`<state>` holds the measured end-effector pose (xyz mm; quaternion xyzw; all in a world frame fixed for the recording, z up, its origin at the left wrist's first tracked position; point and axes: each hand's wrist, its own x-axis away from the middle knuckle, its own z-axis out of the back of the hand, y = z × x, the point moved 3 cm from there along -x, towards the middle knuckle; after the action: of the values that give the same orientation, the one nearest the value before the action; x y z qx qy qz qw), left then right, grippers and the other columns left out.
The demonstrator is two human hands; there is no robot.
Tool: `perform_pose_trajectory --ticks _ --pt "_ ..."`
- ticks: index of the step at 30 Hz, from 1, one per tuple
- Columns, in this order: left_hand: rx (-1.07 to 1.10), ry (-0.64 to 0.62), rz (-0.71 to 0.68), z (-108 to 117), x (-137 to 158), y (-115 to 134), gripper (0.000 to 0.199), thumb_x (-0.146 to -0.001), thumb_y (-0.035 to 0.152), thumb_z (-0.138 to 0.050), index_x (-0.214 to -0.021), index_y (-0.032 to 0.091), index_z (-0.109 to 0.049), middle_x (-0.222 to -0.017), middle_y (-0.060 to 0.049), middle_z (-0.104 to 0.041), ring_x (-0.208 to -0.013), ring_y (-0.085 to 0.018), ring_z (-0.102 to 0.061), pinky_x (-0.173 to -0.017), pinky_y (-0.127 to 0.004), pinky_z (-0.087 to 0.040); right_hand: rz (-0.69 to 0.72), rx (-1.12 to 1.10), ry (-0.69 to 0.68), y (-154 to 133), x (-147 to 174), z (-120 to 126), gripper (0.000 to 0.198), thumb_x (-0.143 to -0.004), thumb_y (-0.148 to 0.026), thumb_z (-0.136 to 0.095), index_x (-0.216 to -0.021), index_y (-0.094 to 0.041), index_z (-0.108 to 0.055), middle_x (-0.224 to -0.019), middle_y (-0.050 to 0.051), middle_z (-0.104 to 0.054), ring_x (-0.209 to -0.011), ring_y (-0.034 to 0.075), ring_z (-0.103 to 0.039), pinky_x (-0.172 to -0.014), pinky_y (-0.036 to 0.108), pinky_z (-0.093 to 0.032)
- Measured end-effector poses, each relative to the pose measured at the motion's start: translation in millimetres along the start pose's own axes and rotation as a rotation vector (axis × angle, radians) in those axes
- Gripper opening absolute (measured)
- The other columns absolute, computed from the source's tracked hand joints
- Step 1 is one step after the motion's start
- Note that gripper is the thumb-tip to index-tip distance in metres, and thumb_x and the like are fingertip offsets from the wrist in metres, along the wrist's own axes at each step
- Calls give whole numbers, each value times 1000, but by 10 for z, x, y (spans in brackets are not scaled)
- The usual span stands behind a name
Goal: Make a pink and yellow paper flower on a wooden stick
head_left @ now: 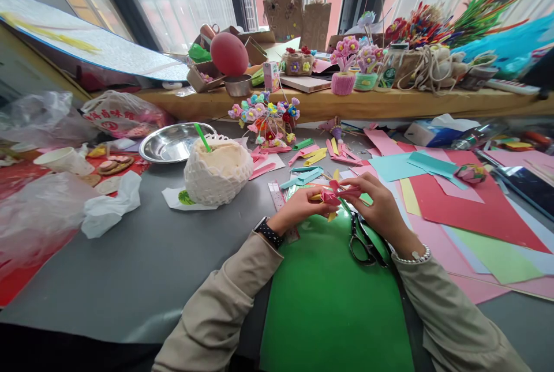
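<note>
Between my two hands is a pink and yellow folded paper piece, with yellow strips sticking out above and below. My left hand pinches its left side, a dark watch on that wrist. The fingers of my right hand close on its pink part from the right. Just below my right hand, black-handled scissors lie on a green mat. Folded strips in pink, yellow and teal are scattered beyond my hands. A ruler lies partly behind my left hand.
To the left stand a coconut in white netting with a green straw and a metal bowl. Coloured paper sheets cover the right side, beside a phone. Craft flowers stand at the back, below a cluttered wooden ledge.
</note>
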<state>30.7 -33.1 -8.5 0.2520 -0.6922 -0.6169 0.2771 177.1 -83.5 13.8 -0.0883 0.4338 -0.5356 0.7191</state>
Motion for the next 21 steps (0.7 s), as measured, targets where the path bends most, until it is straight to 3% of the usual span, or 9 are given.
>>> perform_pose_trajectory --ticks 7,15,21 --pt "-20 -26 11 22 8 24 33 -54 32 -72 -77 12 -60 -79 -3 -59 -73 -11 -55 -71 -24 -41 14 -47 -18 -4 -5 28 18 -78 -27 -54 -96 -25 -60 -80 2 -50 -69 13 -55 -66 31 -50" --pt "119 12 -26 48 19 35 59 -66 60 -51 -102 15 -52 -87 -7 -61 -75 -15 -60 -69 -28 -45 42 -24 -45 7 -14 58 23 -78 -27 -54 -100 -27 -61 -75 1 -49 -70 15 -52 -64 31 -47" --pt "84 170 -150 92 20 75 47 -69 44 -58 -105 17 -44 -84 -4 -62 -73 -13 -59 -71 -28 -45 40 -21 -39 -3 -11 15 22 -79 -26 -53 -100 -27 -61 -75 1 -48 -70 14 -52 -64 30 -47"
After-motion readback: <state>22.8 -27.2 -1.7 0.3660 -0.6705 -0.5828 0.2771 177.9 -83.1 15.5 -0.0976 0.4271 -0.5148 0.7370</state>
